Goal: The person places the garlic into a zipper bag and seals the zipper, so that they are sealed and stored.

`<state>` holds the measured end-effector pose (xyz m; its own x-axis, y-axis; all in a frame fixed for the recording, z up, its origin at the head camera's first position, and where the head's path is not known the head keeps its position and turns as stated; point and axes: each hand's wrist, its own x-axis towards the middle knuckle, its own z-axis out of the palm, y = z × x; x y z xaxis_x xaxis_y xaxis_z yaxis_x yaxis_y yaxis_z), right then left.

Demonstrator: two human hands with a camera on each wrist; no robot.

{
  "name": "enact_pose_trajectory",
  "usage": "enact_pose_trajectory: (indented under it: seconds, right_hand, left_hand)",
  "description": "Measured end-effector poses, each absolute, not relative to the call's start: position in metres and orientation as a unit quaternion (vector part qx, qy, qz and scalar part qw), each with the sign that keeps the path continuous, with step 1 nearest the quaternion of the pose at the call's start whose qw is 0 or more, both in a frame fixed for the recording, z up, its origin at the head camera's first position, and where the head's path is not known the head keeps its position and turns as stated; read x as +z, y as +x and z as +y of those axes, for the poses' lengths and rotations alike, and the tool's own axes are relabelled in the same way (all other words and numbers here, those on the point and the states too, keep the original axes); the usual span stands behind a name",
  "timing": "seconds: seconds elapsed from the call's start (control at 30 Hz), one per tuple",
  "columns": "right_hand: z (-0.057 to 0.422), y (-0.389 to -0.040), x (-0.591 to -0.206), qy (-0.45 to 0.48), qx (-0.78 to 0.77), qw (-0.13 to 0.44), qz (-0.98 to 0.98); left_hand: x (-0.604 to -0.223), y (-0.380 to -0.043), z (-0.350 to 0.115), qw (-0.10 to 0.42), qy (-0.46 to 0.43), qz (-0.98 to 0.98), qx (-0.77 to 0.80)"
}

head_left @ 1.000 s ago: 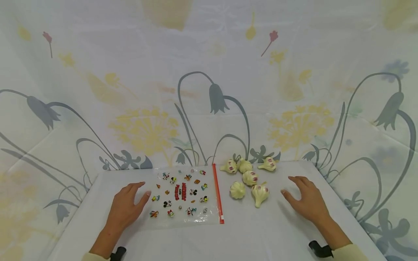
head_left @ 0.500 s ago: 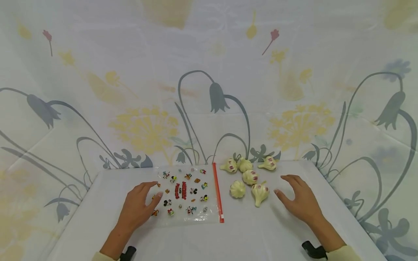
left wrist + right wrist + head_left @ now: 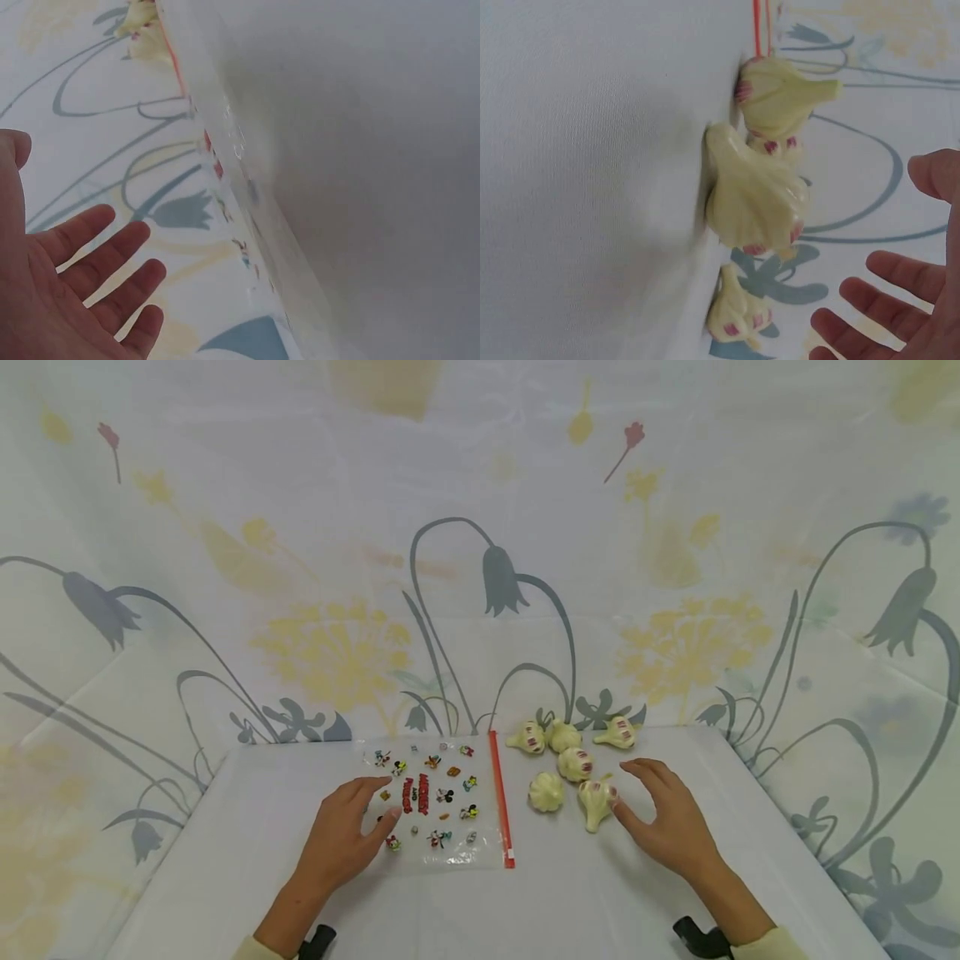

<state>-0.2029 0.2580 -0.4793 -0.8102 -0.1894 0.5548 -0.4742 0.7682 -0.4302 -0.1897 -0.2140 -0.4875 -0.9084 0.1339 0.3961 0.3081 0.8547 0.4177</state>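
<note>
A clear zip bag (image 3: pixel 450 856) with cartoon figures and a red slider strip (image 3: pixel 501 802) lies flat on the table. Over its left part hovers my left hand (image 3: pixel 347 831), fingers spread and holding nothing; in the left wrist view the bag (image 3: pixel 247 172) lies beyond the hand (image 3: pixel 82 285). Right of the strip sit several pale garlic bulbs (image 3: pixel 546 792) with purple patches. My right hand (image 3: pixel 667 822) is beside the nearest bulb (image 3: pixel 595 806), its thumb tip overlapping that bulb's edge in the head view. In the right wrist view, a gap shows between the fingers and the bulb (image 3: pixel 754 195).
A white cloth covers the table (image 3: pixel 540 910). Behind it and at both sides hangs a flower-printed curtain (image 3: pixel 480 677), close to the rearmost bulbs (image 3: pixel 617 733). A black wrist camera mount (image 3: pixel 701 937) sits under the right forearm.
Both hands have moved inward: the left one rightward from the bag's left edge to over the bag, the right one leftward up to the nearest garlic bulb. Bag and bulbs have stayed put.
</note>
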Motion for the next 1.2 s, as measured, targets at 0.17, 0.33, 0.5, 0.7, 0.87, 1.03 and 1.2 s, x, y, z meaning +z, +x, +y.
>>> enact_pose_trajectory:
  seconds: [0.17,0.33,0.5,0.7,0.87,1.03,1.2]
  right_hand:
    - [0.248,-0.202,-0.479,0.196,0.289,0.251,-0.903]
    - [0.236,-0.202,-0.479,0.205,0.290,0.248,-0.901]
    - [0.224,-0.200,-0.478,0.205,0.302,0.237,-0.900]
    - [0.212,-0.200,-0.480,0.212,0.312,0.234,-0.896]
    - [0.202,-0.198,-0.481,0.212,0.312,0.225,-0.898]
    - [0.192,-0.194,-0.481,0.233,0.323,0.232,-0.888]
    - [0.182,-0.192,-0.482,0.243,0.322,0.232,-0.885]
  left_hand:
    - [-0.489,-0.190,-0.204,0.167,-0.125,-0.947,-0.244]
    - [-0.494,-0.189,-0.191,0.151,-0.132,-0.951,-0.237]
    - [-0.496,-0.187,-0.178,0.138,-0.135,-0.954,-0.230]
    - [-0.497,-0.188,-0.165,0.121,-0.141,-0.957,-0.223]
    - [-0.499,-0.188,-0.158,0.115,-0.169,-0.952,-0.227]
    - [-0.501,-0.187,-0.151,0.110,-0.193,-0.949,-0.225]
    - [-0.502,-0.188,-0.145,0.096,-0.213,-0.943,-0.238]
